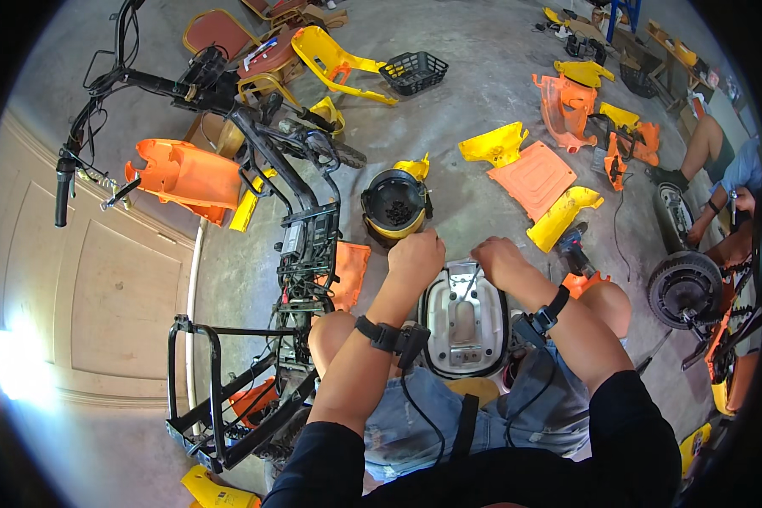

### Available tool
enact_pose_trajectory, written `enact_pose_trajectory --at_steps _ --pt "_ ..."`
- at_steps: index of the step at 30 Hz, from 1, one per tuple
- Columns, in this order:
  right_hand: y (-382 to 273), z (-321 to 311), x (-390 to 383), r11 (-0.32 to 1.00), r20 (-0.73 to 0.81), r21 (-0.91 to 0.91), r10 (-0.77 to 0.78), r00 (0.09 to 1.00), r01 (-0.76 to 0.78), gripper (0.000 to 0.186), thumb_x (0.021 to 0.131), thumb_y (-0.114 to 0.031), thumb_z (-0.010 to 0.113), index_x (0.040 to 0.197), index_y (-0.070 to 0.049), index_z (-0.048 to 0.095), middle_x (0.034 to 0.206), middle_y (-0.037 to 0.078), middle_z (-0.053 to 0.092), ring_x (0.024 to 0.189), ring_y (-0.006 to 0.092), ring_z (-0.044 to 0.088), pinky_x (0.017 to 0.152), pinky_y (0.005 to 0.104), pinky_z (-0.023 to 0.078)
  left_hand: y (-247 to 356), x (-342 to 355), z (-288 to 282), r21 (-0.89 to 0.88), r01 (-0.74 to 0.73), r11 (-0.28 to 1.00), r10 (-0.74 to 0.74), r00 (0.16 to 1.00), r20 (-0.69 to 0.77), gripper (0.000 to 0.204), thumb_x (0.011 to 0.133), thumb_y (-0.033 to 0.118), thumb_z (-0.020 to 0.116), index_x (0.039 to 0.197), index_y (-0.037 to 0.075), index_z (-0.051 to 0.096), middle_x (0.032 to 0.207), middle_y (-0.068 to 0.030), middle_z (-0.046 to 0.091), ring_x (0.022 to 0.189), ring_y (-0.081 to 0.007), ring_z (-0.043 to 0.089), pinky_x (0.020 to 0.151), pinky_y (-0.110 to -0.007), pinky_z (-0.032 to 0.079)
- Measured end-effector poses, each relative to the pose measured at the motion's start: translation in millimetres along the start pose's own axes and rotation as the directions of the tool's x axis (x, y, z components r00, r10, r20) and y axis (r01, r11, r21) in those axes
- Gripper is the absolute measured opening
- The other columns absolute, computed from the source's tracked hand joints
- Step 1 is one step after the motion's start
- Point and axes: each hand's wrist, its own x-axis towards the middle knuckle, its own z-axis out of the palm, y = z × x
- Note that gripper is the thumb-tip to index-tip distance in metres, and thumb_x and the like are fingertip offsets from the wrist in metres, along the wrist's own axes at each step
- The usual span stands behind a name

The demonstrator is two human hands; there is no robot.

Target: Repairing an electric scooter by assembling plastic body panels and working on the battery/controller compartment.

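Observation:
An upturned scooter seat (464,326), with a pale metal-looking underside and a dark rim, rests between my knees. At its far left corner my left hand (417,259) is closed on the edge, knuckles up. My right hand (501,262) is likewise closed at the far right corner. The fingertips of both hands are hidden behind the knuckles and the rim. A thin dark strip (472,284) lies across the seat's far end, between the hands. Just beyond my left hand stands a yellow-and-black helmet (395,218) with small dark parts inside it.
A stripped scooter frame (300,245) stands close on my left. Orange panels (535,180) and yellow panels (565,218) lie ahead right, with a power drill (574,247) near my right knee. At far right, a co-worker (737,182) handles another seat (676,217) beside a wheel (686,288).

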Motion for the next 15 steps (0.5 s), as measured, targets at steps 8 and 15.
enact_pose_trajectory --at_steps 8,15 --pt "-12.0 2.2 -5.9 0.994 -0.253 -0.101 -0.073 0.965 0.049 0.018 0.075 -0.010 0.059 0.088 -0.007 0.072 0.131 0.026 0.049 0.119 0.0375 0.048 0.093 0.0497 0.044 -1.1 -0.4 0.3 -0.012 -0.011 1.000 0.010 1.000 -0.010 0.028 0.088 0.030 0.055 0.086 0.003 0.063 0.079 -0.0209 0.066 0.076 -0.0413 0.064 0.069 -0.051 0.050" --pt "-16.2 -9.1 2.5 0.990 -0.006 0.133 0.040 0.999 -0.039 0.020 0.082 -0.014 0.055 0.093 -0.005 0.069 0.100 0.020 0.067 0.097 0.0346 0.063 0.081 0.0463 0.051 -3.3 -0.3 2.0 -0.010 -0.016 1.000 0.015 1.000 -0.023 0.027 0.088 0.030 0.055 0.084 0.004 0.062 0.077 -0.0209 0.065 0.074 -0.0411 0.064 0.068 -0.051 0.050"
